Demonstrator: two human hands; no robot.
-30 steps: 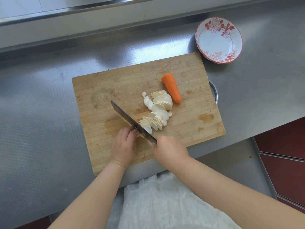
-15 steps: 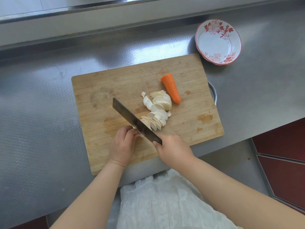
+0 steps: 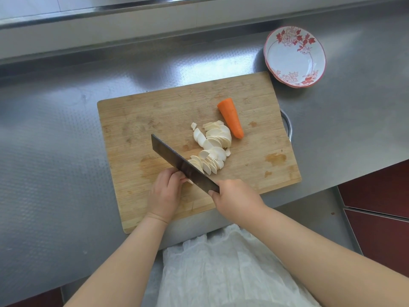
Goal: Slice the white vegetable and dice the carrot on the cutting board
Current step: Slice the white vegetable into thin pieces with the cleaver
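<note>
From the head view I see my right hand [image 3: 236, 201] with its grip wrapped tight around the handle of a dark, broad rectangular cleaver [image 3: 184, 166]; the handle itself is hidden inside my fist. The blade runs diagonally up and to the left across the pale rectangular wooden cutting board [image 3: 155, 120], its flat side facing the camera. My left hand [image 3: 164, 192] rests on the board just left of the blade, fingers curled with the knuckles near the steel, its grip pinching down on a small remaining stub of the white vegetable [image 3: 189, 181], of which only a sliver shows between fingertips and blade. On the far side of the blade, a fanned heap of thin white vegetable slices [image 3: 212, 149] lies near the middle of the board, the nearest slices leaning against the blade. A peeled orange carrot piece [image 3: 231, 117], whole and tapered, lies just beyond the slices, its narrow end close beside them; I cannot tell whether it touches them. The board sits on a brushed stainless steel table [image 3: 55, 151]. Off the board's far right corner, a round white dish with a red floral pattern [image 3: 294, 56] stands on the table, close to the corner.
</note>
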